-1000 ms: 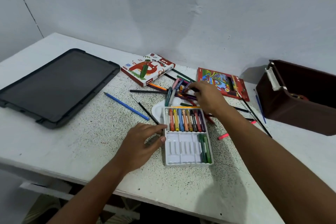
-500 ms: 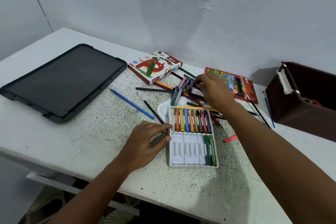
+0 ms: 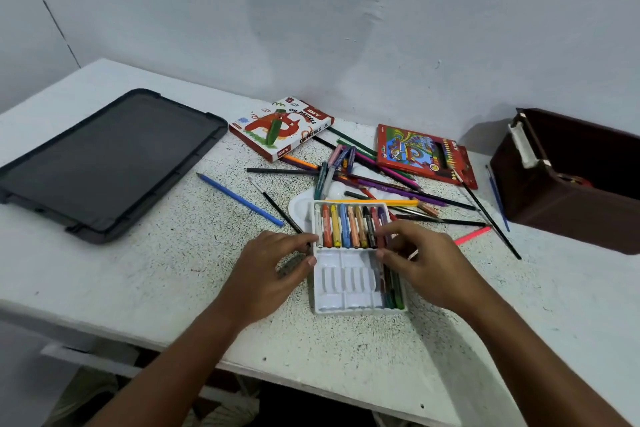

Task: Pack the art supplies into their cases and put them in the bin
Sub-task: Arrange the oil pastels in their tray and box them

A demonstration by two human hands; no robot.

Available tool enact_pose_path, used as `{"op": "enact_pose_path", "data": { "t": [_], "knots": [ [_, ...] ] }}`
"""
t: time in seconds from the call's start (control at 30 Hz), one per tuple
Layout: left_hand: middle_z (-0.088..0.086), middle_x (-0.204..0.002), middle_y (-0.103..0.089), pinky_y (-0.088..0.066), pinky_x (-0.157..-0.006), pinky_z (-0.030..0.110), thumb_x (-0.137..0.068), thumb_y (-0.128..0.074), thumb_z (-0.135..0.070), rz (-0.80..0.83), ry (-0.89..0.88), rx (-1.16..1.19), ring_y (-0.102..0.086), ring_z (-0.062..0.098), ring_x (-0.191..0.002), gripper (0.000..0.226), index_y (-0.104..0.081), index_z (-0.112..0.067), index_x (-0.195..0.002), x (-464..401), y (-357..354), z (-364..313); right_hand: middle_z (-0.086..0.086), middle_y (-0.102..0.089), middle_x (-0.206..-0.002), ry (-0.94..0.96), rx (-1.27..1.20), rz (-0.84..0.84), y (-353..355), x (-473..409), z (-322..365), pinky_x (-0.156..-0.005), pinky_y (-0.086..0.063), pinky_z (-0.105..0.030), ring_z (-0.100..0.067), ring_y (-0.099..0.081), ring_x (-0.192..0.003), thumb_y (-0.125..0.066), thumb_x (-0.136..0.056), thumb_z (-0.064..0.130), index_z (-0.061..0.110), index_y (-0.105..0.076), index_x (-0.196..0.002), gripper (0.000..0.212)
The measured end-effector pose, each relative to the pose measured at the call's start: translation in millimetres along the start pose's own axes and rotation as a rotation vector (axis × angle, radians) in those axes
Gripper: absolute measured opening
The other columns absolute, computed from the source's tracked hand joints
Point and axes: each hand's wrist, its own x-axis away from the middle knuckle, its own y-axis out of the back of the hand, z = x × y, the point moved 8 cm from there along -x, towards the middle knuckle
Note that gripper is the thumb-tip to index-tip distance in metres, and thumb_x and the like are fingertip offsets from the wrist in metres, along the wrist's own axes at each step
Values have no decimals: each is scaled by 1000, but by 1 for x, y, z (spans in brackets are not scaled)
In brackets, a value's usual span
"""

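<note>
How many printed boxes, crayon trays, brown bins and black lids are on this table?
Printed boxes: 2 (oil pastels box, pencil box)
Crayon tray: 1
Brown bin: 1
Black lid: 1
Total: 5

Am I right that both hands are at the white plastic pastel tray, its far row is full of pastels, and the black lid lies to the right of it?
Not quite. The head view shows the black lid lying to the left of the white plastic pastel tray, not the right. The rest stands: the left hand and right hand are at the tray, and its far row of pastels is full.
</note>
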Motion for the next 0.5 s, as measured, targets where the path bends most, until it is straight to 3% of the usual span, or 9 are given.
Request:
{"op": "enact_pose_path", "data": {
  "t": [0.17, 0.23, 0.4, 0.5],
  "knots": [
    [-17, -101, -67, -43, -82, 27, -85, -55, -48, 12, 20, -3, -55, 2, -92, 43, -65, -26, -120, 2, -1, 3, 15, -61, -93, -6, 81, -3, -12, 8, -3, -63, -40, -8, 1, -56, -81, -67, -88, 31, 29, -64, -116, 28],
    [-16, -102, -67, -44, -82, 30, -85, -54, -48, 21, 27, -10, -54, 3, -93, 43, -65, -27, -121, 2, -2, 4, 11, -57, -100, -8, 126, 4, -15, 11, -4, -67, -39, -12, -5, -52, -87, -65, -88, 33, 30, -62, -123, 35],
    [-20, -103, -65, -45, -84, 36, -86, -53, -49, 24, 29, -19, -54, 4, -95, 42, -63, -29, -122, 3, -3, 5, 13, -45, -108, -60, 28, -14, -16, 15, -13, -71, -37, -6, -3, -46, -93, -67, -87, 28, 39, -48, -135, 52],
    [-19, -105, -65, -45, -85, 39, -86, -51, -50, 34, 29, -19, -55, 8, -97, 44, -61, -30, -124, 4, -4, 6, 11, -41, -115, -108, -12, -33, -18, 17, -17, -87, -46, -24, -7, -45, -101, -70, -85, 27, 42, -42, -138, 62]
  ]
}}
